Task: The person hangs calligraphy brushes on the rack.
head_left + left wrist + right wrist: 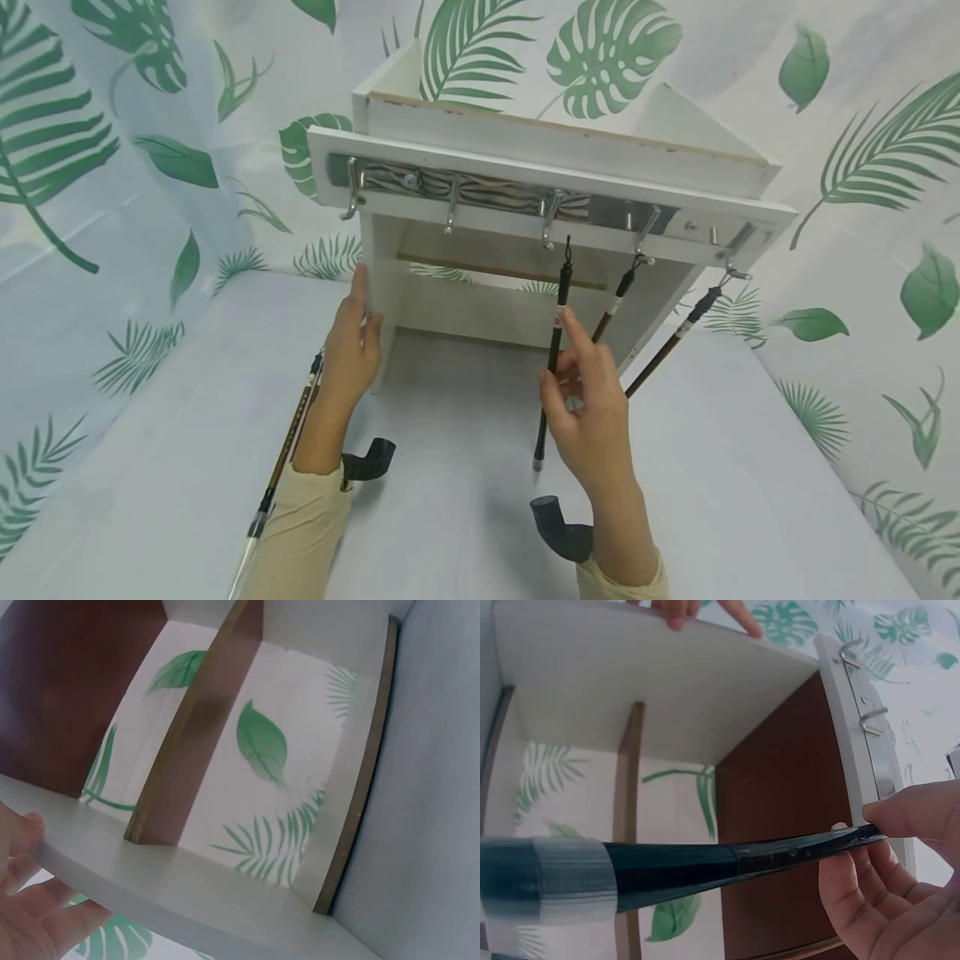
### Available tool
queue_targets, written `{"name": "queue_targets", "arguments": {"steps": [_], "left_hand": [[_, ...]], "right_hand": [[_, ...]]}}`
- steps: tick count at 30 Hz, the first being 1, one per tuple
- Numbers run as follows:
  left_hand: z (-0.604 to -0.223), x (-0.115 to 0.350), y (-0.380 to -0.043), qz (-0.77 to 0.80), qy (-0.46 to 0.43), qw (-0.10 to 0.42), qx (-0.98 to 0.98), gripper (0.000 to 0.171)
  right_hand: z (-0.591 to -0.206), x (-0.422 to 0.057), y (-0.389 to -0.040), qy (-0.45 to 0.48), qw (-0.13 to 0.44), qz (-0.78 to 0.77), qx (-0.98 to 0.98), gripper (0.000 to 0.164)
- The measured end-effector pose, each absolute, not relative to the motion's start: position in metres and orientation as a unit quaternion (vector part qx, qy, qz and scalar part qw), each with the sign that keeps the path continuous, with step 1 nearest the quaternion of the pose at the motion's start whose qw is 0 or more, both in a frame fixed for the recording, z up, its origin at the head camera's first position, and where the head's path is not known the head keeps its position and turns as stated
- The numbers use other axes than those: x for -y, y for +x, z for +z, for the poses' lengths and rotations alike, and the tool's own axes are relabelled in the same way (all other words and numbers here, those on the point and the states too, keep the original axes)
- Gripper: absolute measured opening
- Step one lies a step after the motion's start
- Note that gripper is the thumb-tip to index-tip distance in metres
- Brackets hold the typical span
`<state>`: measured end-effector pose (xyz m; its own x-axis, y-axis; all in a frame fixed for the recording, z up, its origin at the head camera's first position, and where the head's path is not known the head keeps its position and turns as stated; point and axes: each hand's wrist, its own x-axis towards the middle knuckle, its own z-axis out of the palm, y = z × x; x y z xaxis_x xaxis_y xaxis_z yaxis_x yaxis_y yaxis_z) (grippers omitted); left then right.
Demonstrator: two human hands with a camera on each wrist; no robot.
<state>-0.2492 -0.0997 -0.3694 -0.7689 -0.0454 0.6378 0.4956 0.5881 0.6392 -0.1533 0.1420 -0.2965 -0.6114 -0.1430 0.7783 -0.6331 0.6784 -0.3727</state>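
A white wooden stand point(495, 308) has a row of metal hooks point(551, 218) along its front rail. My left hand point(352, 342) grips the edge of the stand's left side panel point(202, 900), thumb on the inner face and fingers on the outer. In my right hand point(596, 400) is a dark calligraphy brush point(555, 350), pinched by its handle point(802, 851) between thumb and fingers. It points tip down, its cord loop right beside the middle hook. Two more brushes point(618, 296) point(678, 333) hang by their loops from the two rightmost hooks.
Left of my left forearm, more brushes point(292, 425) lie on the white-covered table point(450, 517). A black curved mount point(558, 529) juts from my right wrist, another point(369, 460) from my left. Leaf-patterned cloth point(862, 167) hangs behind the stand.
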Motion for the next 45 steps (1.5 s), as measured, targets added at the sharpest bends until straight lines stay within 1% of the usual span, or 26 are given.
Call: {"name": "queue_targets", "arguments": {"steps": [13,22,35,45], "left_hand": [[-0.3701,0.1009,-0.247,-0.434,-0.133,0.311,0.835,0.056],[-0.37,0.1008,-0.2471,-0.437,-0.127,0.301,0.838,0.057],[-0.369,0.0991,-0.2478,-0.435,-0.136,0.317,0.832,0.057],[-0.3696,0.0998,-0.2487,-0.434,-0.13,0.308,0.837,0.057]], "right_hand": [[-0.2997,-0.1403,-0.1554,0.25,0.374,0.325,0.831,0.07],[-0.2991,-0.1403,-0.1546,0.241,0.376,0.322,0.835,0.069],[-0.2996,-0.1415,-0.1551,0.22,0.372,0.319,0.843,0.068],[-0.2999,-0.141,-0.1548,0.217,0.372,0.316,0.845,0.068]]}}
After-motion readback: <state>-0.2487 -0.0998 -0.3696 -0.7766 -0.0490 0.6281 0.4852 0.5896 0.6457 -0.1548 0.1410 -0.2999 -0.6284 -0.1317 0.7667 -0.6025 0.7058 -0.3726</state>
